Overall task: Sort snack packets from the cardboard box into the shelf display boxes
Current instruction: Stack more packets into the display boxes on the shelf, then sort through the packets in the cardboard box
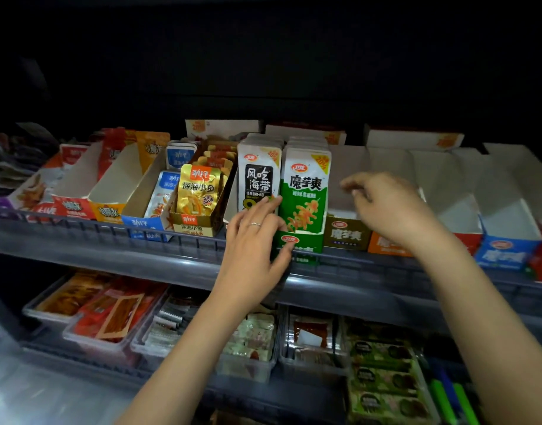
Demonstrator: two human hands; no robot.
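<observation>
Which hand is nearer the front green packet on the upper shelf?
Left. The left hand touches the green packet at its lower left edge; the right hand hovers apart to its right, above the brown display box.

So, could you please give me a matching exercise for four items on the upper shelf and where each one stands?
Things:
1. shiny gold foil packet
2. white packet with black label
3. green-and-white packet
4. brown cardboard display box

Places:
A. rightmost of the four, near the right hand
B. in a gold cardboard box, leftmost
C. between the gold and green packets
D. in a green box by the left hand

Pairs: 1-B; 2-C; 3-D; 4-A
</observation>
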